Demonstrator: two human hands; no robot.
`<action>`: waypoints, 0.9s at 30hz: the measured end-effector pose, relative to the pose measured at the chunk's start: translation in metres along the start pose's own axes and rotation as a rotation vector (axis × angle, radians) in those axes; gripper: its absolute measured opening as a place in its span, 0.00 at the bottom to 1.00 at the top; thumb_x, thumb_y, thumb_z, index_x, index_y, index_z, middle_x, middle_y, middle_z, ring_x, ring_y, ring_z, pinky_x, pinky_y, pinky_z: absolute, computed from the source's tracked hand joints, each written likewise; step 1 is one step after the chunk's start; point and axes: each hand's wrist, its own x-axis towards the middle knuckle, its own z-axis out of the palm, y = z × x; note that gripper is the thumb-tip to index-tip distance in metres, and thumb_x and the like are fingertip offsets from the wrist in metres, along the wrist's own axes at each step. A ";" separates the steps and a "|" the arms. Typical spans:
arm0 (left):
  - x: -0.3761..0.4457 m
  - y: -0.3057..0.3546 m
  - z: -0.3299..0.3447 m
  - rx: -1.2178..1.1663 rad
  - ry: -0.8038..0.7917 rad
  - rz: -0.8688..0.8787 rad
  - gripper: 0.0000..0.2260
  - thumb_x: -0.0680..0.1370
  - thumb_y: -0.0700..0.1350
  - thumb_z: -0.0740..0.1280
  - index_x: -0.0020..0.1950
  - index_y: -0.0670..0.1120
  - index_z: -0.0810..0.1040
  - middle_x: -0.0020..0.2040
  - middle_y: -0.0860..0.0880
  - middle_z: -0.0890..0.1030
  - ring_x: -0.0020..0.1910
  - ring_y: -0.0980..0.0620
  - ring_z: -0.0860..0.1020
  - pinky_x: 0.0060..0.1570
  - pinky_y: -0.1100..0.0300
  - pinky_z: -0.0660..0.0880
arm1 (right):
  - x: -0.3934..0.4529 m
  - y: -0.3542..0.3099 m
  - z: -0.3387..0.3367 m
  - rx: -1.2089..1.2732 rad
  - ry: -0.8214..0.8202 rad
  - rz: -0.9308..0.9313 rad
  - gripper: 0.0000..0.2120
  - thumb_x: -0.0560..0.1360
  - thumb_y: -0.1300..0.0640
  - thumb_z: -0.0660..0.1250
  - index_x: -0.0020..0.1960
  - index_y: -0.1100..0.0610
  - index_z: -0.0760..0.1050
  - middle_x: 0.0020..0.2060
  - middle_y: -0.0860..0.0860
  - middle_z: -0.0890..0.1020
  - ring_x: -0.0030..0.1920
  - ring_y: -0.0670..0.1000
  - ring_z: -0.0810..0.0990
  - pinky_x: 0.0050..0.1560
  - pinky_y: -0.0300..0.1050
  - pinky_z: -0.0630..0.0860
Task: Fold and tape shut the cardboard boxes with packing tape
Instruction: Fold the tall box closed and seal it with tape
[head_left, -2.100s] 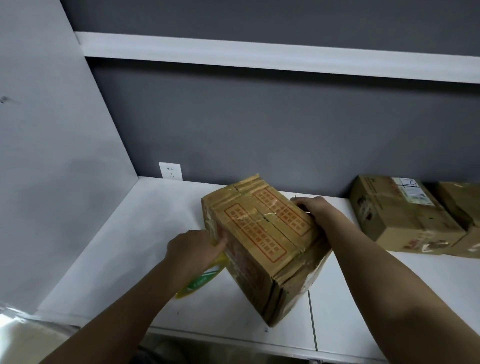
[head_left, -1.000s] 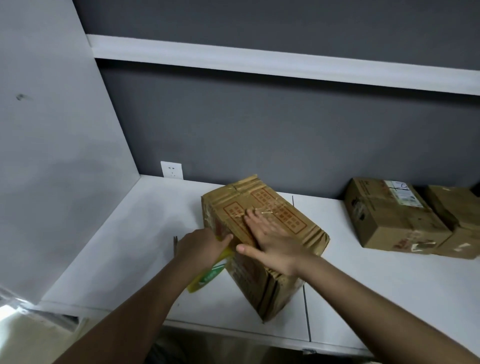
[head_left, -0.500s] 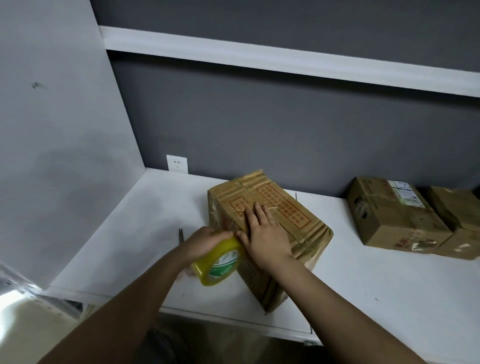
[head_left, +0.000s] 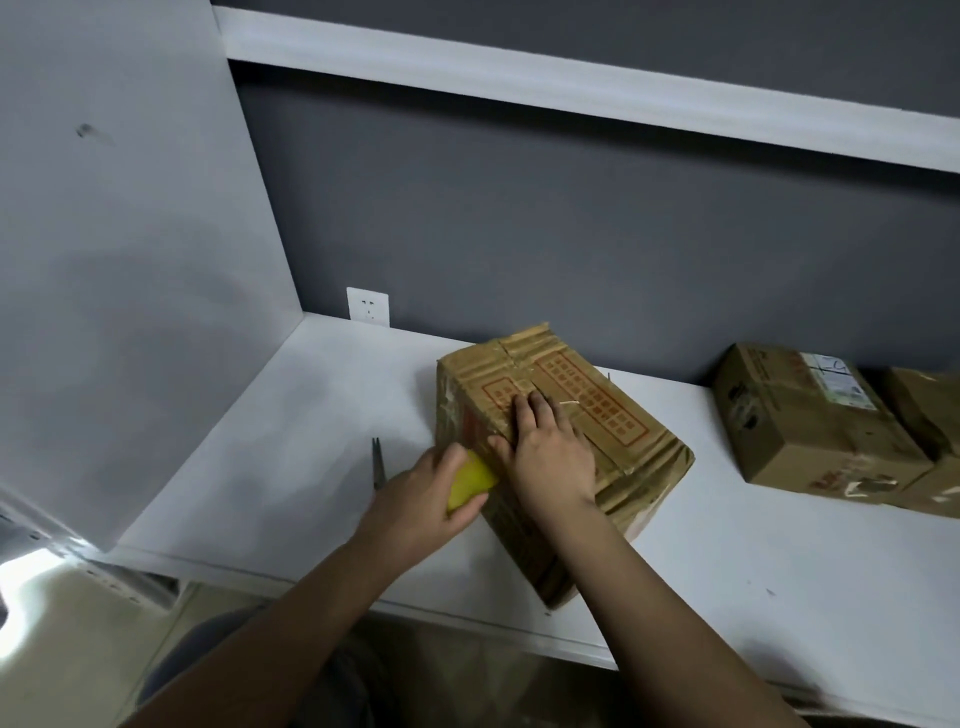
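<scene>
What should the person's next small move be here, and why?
Probably draw the yellow packing tape roll up over the worn brown cardboard box along its top seam. The left hand grips the roll at the box's near left edge, while the right hand lies flat, pressing the flaps closed.

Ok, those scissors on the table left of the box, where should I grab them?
Only the blades of the scissors show, pointing away; the handle end lies hidden behind the left hand. Probably come from the near side and take the handles, once that hand and its tape roll clear.
</scene>
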 end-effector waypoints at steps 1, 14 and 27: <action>0.001 -0.002 -0.003 0.021 -0.076 -0.027 0.19 0.78 0.61 0.60 0.62 0.51 0.63 0.54 0.48 0.75 0.47 0.49 0.78 0.39 0.58 0.74 | 0.000 0.000 0.000 -0.005 -0.005 -0.004 0.31 0.81 0.40 0.49 0.78 0.55 0.51 0.78 0.54 0.56 0.77 0.55 0.53 0.73 0.51 0.58; 0.011 0.007 -0.003 -0.072 -0.249 -0.127 0.23 0.74 0.58 0.66 0.61 0.55 0.58 0.57 0.49 0.73 0.49 0.45 0.78 0.55 0.48 0.74 | 0.010 0.007 -0.022 0.020 -0.050 -0.002 0.29 0.82 0.42 0.49 0.77 0.58 0.56 0.76 0.55 0.60 0.76 0.56 0.59 0.70 0.51 0.63; 0.059 0.058 -0.079 -0.009 0.014 0.069 0.27 0.75 0.57 0.66 0.72 0.58 0.61 0.65 0.49 0.72 0.57 0.43 0.76 0.50 0.55 0.71 | 0.031 0.113 -0.051 0.658 -0.194 0.160 0.26 0.82 0.42 0.52 0.63 0.60 0.76 0.59 0.58 0.80 0.58 0.57 0.78 0.59 0.46 0.72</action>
